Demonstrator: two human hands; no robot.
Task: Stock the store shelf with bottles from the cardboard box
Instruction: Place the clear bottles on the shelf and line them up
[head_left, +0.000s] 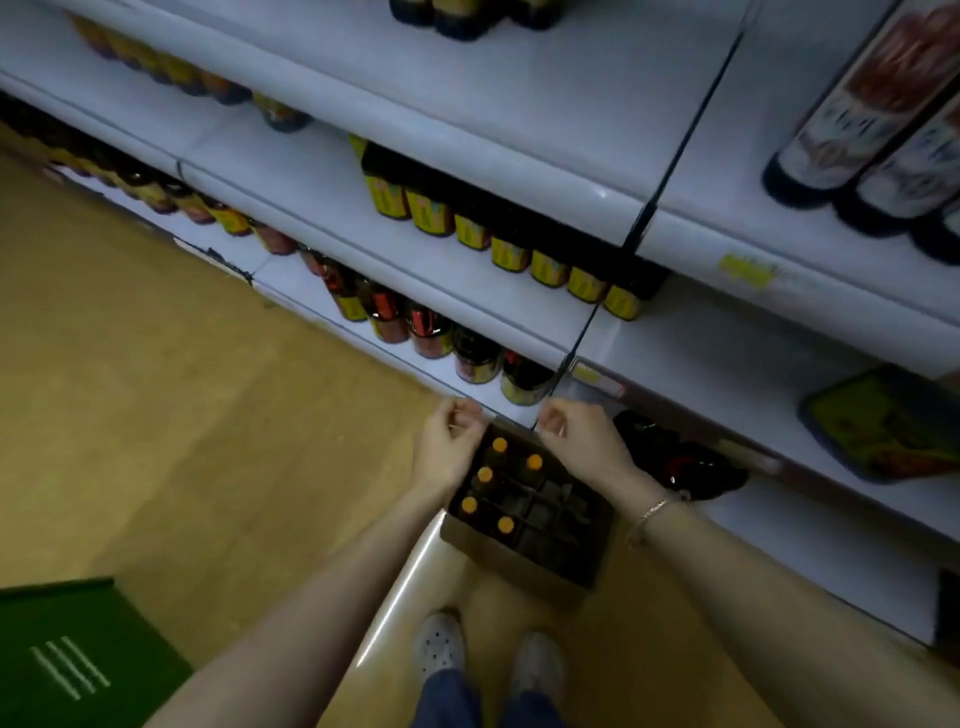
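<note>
White store shelves, left hand and right hand loosely curled, empty, above cardboard box of bottles

At centre frame the brown cardboard box holds dark bottles with orange caps. The shelves are white, their bottles dark with yellow and red labels. The floor is tan, with a green crate striped white at lower left.

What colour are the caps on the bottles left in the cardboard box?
Orange. The caps show clearly in the head view, on dark bottles in the box.
</note>
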